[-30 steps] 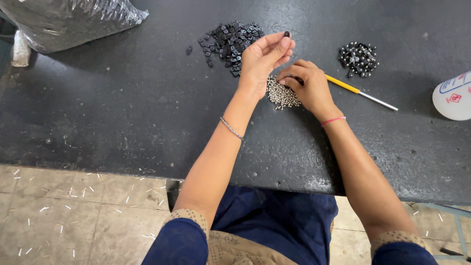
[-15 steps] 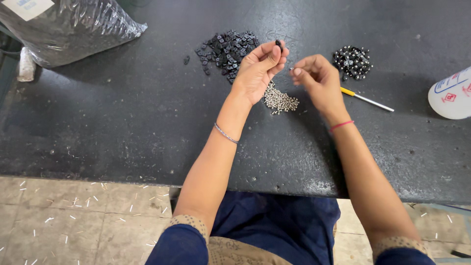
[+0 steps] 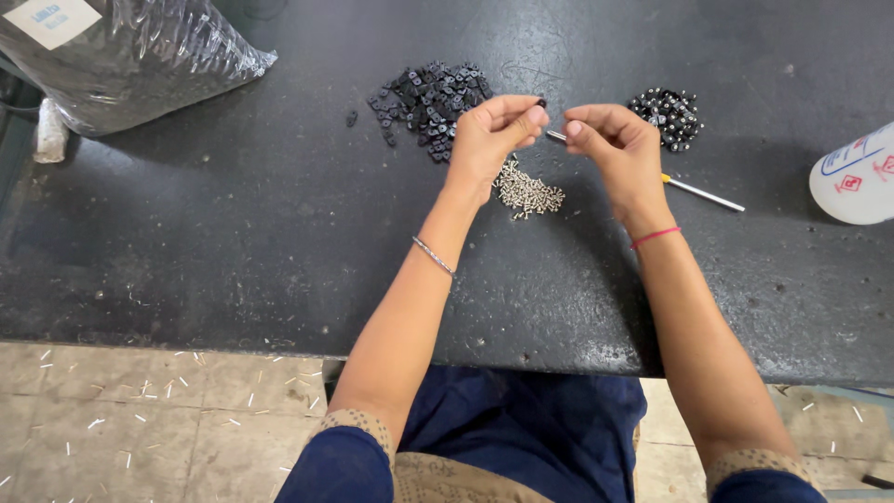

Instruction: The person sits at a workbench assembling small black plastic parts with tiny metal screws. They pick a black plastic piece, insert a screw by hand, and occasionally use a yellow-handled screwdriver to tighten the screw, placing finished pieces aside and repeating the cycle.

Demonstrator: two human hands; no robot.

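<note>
A dark, scuffed worktable fills the view, with a large clear plastic bag of dark pieces lying at its far left corner and a white plastic container at the right edge. Toward the back sit three small heaps: black square parts on the left, a cluster of black parts with bright centres on the right, and silver screws between and nearer the person. A thin yellow-handled tool lies on the table just beside the right wrist.

Both hands are raised above the screw heap, fingertips almost meeting. The left hand is curled narrow, pinching a small black part between thumb and forefinger. The right hand is likewise closed to a pinch on a silver screw, its tip pointed toward the left hand.

The likely trouble is a slip — both pieces are tiny and held only by fingertips, so a misaligned push could flick the screw or the part out of grip. Either would drop among the loose heaps below, or roll off the near edge onto the tiled floor, already strewn with pale bits.
</note>
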